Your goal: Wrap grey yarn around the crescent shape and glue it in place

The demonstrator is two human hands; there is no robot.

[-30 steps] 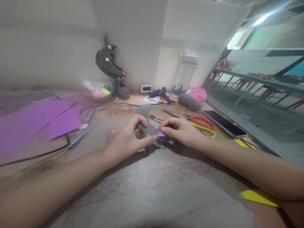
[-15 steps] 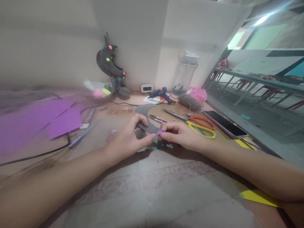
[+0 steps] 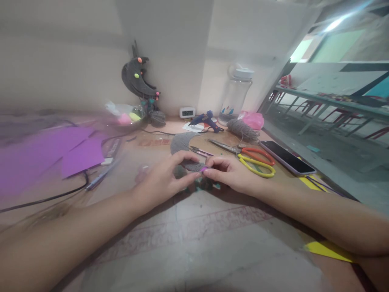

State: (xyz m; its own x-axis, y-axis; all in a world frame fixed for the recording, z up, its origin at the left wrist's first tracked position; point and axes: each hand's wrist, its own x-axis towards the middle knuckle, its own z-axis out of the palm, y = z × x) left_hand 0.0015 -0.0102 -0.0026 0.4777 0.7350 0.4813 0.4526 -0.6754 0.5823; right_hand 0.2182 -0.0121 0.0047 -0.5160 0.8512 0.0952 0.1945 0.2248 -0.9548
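Upper limbs of the wearer, head view. The left hand (image 3: 162,174) and right hand (image 3: 232,173) are bare, with slender fingers (image 3: 184,155) and smooth backs. The left forearm (image 3: 88,223) and right forearm (image 3: 306,209) are likewise uncovered, even in outline, narrowest at the bare wrists and broadening toward the elbows. Fingernail detail is too small to distinguish.

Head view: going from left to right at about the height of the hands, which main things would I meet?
Purple paper, pen, left hand, small purple piece, right hand, yellow scissors handle, phone.
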